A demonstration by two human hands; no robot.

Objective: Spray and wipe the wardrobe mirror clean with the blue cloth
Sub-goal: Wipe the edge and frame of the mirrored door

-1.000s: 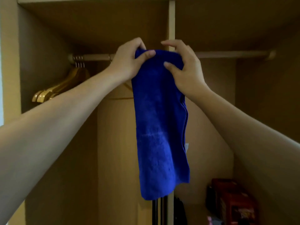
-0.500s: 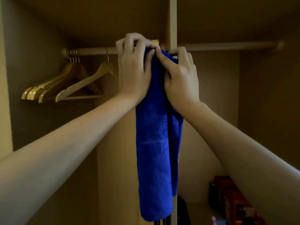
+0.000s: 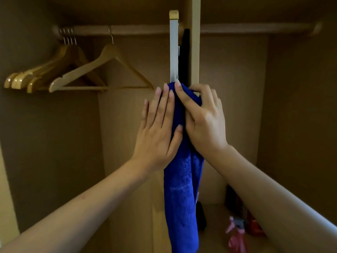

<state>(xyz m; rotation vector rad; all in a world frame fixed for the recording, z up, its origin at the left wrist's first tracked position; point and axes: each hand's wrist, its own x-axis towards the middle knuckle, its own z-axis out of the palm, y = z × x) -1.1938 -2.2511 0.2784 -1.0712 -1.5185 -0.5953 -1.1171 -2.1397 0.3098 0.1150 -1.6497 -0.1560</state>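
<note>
The wardrobe mirror (image 3: 174, 52) shows edge-on as a thin pale strip with a gold cap, standing next to the wardrobe's centre divider (image 3: 195, 52). The blue cloth (image 3: 182, 189) is folded over that edge and hangs down in a long strip. My left hand (image 3: 156, 132) presses the cloth flat against the mirror's left side with straight fingers, thumb on the cloth. My right hand (image 3: 204, 121) grips the cloth from the right, index finger laid along it and the other fingers curled behind. A pink spray bottle (image 3: 237, 234) stands on the wardrobe floor at lower right.
Several wooden hangers (image 3: 73, 70) hang from the rail (image 3: 138, 30) in the left compartment. Red boxes (image 3: 253, 225) and a dark object sit on the floor of the right compartment, behind the spray bottle.
Both hands have slid the cloth down the mirror's edge from rail height. The gold cap and the upper edge, covered before, now show above the cloth.
</note>
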